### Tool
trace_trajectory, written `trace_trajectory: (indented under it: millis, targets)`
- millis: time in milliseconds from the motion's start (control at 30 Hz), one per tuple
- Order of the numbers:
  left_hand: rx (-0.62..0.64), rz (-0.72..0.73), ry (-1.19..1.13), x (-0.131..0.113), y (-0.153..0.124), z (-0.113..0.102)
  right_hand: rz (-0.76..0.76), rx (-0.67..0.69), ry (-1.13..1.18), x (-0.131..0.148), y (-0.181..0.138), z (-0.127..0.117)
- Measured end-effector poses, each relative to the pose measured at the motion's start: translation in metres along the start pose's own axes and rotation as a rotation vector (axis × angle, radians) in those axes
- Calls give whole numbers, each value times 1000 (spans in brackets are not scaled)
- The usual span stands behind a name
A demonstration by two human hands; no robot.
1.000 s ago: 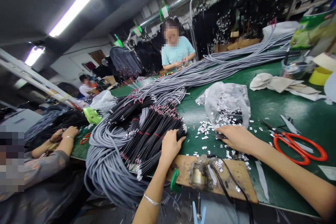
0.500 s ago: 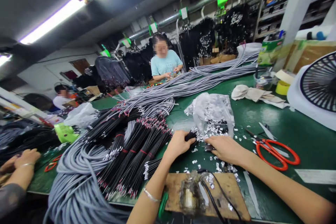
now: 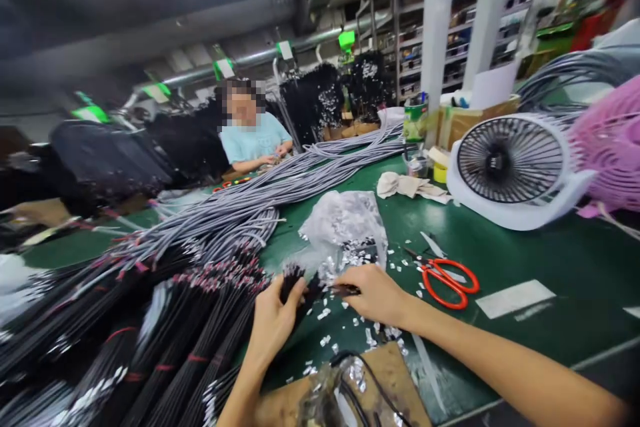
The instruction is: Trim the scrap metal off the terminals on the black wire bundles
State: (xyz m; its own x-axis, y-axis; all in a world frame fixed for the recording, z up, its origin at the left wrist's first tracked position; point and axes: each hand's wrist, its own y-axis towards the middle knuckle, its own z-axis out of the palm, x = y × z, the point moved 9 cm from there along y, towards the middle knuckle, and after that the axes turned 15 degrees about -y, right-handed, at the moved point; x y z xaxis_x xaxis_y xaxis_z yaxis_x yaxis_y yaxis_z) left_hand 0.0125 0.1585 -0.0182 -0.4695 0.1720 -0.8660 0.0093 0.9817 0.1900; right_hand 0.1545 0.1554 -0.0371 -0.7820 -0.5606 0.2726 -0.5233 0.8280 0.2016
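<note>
My left hand (image 3: 275, 317) is closed around a bundle of thin black wires (image 3: 291, 282), whose tips point up. Just right of it, my right hand (image 3: 373, 295) has its fingers curled together over something small and dark that I cannot make out. Behind my hands lies a clear plastic bag (image 3: 345, 217), with small silvery metal pieces (image 3: 357, 252) in its mouth and scattered on the green table (image 3: 320, 343). Tied bundles of black wires with reddish ends (image 3: 200, 340) lie to the left of my left hand.
Red-handled scissors (image 3: 450, 283) lie to the right, near a white fan (image 3: 505, 167) and a pink fan (image 3: 610, 140). A wooden board (image 3: 400, 380) with a cord stands in front. Long grey cables (image 3: 300, 177) cross the table; beyond them sits a co-worker (image 3: 255, 143).
The view has swung right, bringing the pink fan in. The wire bundle in my left hand now points more upward, and my right hand's fingers have curled in.
</note>
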Motion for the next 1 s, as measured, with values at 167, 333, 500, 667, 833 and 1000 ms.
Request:
trace_trajectory:
  millis: [167, 333, 500, 667, 833, 1000]
  targets:
    - [103, -52, -164, -6, -15, 13, 44, -171, 265, 9, -4, -20]
    - [157, -110, -284, 8, -20, 23, 154, -245, 380, -8, -7, -16]
    - [212, -4, -199, 1, -20, 26, 96, -26, 371, -6, -2, 8]
    - [531, 18, 1, 2, -31, 49, 129, 22, 471, -7, -2, 21]
    - [635, -20, 162, 9, -36, 58, 171, 59, 526, -3, -5, 20]
    - [566, 3, 144, 4, -33, 57, 145, -203, 375, -2, -10, -17]
